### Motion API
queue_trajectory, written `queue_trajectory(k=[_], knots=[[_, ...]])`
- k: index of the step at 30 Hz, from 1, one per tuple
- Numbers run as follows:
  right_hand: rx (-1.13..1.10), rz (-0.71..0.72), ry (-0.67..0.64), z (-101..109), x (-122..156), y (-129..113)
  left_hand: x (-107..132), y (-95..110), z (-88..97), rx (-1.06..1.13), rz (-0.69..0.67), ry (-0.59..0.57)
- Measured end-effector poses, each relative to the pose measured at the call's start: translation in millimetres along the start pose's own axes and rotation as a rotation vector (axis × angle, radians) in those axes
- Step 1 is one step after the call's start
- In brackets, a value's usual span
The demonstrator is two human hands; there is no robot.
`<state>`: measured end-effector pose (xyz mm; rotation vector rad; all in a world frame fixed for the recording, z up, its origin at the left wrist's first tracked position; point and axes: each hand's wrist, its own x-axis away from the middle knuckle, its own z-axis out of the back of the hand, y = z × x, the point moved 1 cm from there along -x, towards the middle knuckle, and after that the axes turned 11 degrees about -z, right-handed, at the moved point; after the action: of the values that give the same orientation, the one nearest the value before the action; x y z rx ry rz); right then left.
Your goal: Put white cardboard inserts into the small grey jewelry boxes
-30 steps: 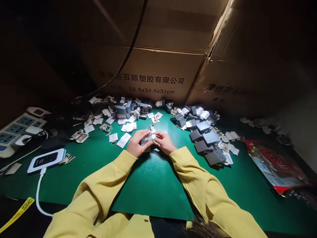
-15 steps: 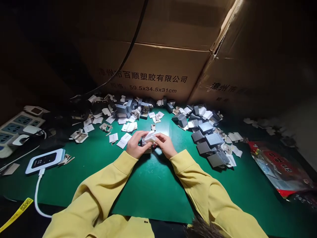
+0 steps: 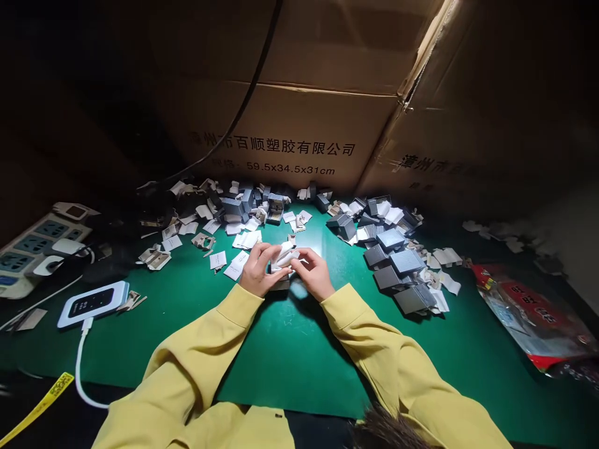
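Over the middle of the green mat (image 3: 290, 349), my left hand (image 3: 259, 272) and my right hand (image 3: 314, 273) meet, both in yellow sleeves. Their fingers are closed together on a small white folded card piece (image 3: 284, 255) lit brightly from above. A small grey box (image 3: 279, 284) shows just under the left hand's fingers. A pile of closed grey boxes (image 3: 395, 265) lies to the right of my hands. Loose white cards (image 3: 236, 265) lie to the left, near my left hand.
Large cardboard cartons (image 3: 299, 131) wall off the back. More grey boxes and white scraps (image 3: 243, 209) are strewn along their foot. At the left are a power strip (image 3: 32, 249) and a small blue-rimmed device (image 3: 93, 302) with a white cable. A red plastic bag (image 3: 528, 312) lies at the right.
The hands stay together at the same spot; the white piece between the fingers has been turned and reshaped slightly. The view has shifted a little.
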<state>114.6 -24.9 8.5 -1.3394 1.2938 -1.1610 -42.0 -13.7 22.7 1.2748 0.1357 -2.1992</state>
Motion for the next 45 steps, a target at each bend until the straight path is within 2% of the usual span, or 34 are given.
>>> queue_trajectory(k=[4,7,11,15,17,22,28,30,33,37,40,45], knots=[[-0.101,-0.063,0.016,5.3,-6.4,1.8,-2.4,0.8,5.5,0.190,0.029,-0.029],[-0.222,-0.149,-0.031,8.6,-10.6,6.9,-3.3,1.6,8.6,0.304,0.062,-0.042],[-0.325,-0.246,-0.116,8.4,-10.3,9.0,-2.6,-0.6,9.0,0.371,0.050,-0.036],[-0.307,-0.255,-0.106,6.8,-7.1,4.3,0.0,-4.3,7.7,0.330,0.024,-0.041],[-0.276,-0.222,-0.085,6.2,-6.4,3.4,2.0,-4.3,6.5,0.331,0.052,-0.030],[-0.025,-0.031,0.011,6.1,-4.8,4.0,5.4,1.3,2.2,0.422,0.258,-0.006],[0.399,0.240,-0.086,10.0,1.0,-2.4,4.5,1.7,1.4,0.452,0.376,0.034],[0.493,0.315,-0.088,11.7,1.0,-2.7,4.5,0.8,1.4,0.454,0.381,0.035],[0.592,0.388,-0.019,13.5,-0.7,-1.6,4.0,1.2,1.4,0.441,0.373,0.021],[0.662,0.478,0.025,13.9,-2.2,-0.5,3.1,3.2,1.6,0.404,0.352,-0.014],[0.670,0.501,0.010,14.5,-2.9,1.4,4.4,1.6,1.4,0.371,0.333,-0.045],[0.700,0.483,0.006,17.0,-4.7,4.0,8.0,-4.8,1.0,0.336,0.210,-0.083]])
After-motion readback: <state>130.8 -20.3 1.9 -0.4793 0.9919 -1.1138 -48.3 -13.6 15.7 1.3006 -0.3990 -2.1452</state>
